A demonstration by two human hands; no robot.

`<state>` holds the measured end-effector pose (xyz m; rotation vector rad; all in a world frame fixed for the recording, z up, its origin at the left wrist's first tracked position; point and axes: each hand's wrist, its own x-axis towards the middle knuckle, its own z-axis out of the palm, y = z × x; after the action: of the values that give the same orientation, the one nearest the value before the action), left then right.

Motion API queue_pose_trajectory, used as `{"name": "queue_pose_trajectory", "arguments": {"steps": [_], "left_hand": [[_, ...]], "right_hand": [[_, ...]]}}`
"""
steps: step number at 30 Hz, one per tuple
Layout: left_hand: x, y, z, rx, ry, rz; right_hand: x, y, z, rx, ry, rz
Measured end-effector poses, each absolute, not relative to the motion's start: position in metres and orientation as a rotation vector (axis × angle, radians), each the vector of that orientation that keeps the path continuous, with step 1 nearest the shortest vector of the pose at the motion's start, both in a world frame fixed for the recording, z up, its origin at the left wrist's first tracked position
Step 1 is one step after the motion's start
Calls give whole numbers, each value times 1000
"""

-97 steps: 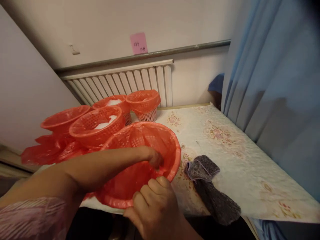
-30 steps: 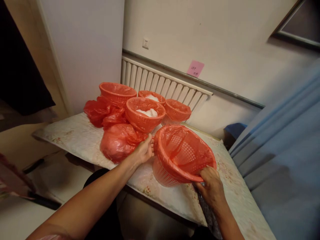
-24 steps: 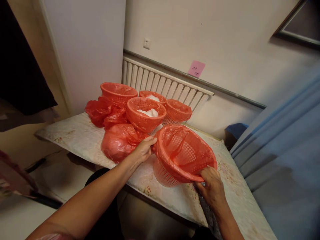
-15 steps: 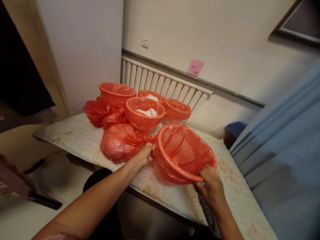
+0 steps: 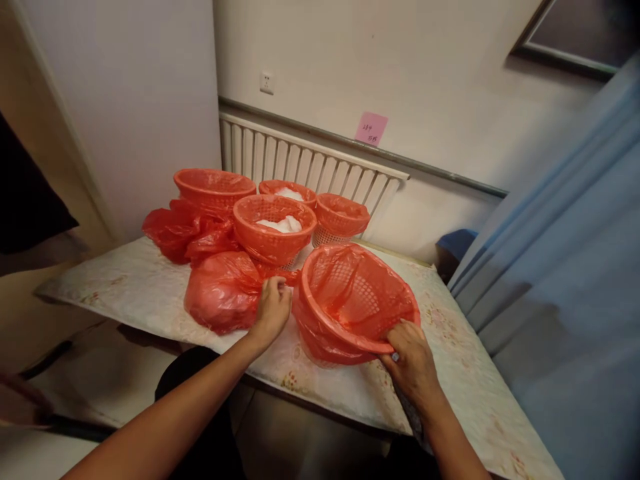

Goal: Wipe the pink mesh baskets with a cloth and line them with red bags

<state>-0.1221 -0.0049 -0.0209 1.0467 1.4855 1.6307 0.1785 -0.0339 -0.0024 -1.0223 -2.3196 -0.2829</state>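
Observation:
On the bed's near edge stands a wastebasket (image 5: 345, 347) with perforated sides, lined with a red plastic bag (image 5: 360, 300) folded over its rim. It tilts slightly towards me. My right hand (image 5: 413, 357) grips the rim at the near right, fingers inside and thumb below. To the left of the basket, my left hand (image 5: 273, 307) has its fingers curled by the gathered neck of a filled red plastic bag (image 5: 220, 293). Whether plastic is pinched in those fingers cannot be made out.
Behind stand several more red-lined baskets; one (image 5: 275, 243) contains white material. Another red bag (image 5: 175, 230) lies at left. A radiator (image 5: 300, 157) runs along the wall, and a blue curtain (image 5: 560, 267) hangs at right. Flowered cloth (image 5: 120, 280) covers the bed.
My left hand has moved left, off the basket's rim area, to the neck of the filled bag. The right hand keeps its hold on the rim. The camera view has shifted slightly.

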Motion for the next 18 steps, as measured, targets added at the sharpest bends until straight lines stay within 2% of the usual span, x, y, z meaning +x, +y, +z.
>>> {"name": "queue_pose_trajectory", "arguments": {"steps": [1, 3, 5, 7, 11, 18], "left_hand": [[-122, -14, -13, 1162, 1505, 1698], [-116, -32, 4, 1873, 1509, 1744], [-101, -48, 20, 2447, 1263, 1573], [-83, -59, 29, 2780, 1031, 1327], [-57, -60, 21, 3068, 887, 983], [-85, -26, 3, 3093, 826, 961]], "right_hand": [[178, -34, -2, -1031, -2318, -286], [176, -33, -1, -1051, -2309, -305], [171, -33, 1, -1081, -2309, -328], [165, -36, 4, -1130, -2318, -353], [151, -50, 10, -1203, -2343, -426], [158, -62, 14, -1222, -2455, -493]]}}
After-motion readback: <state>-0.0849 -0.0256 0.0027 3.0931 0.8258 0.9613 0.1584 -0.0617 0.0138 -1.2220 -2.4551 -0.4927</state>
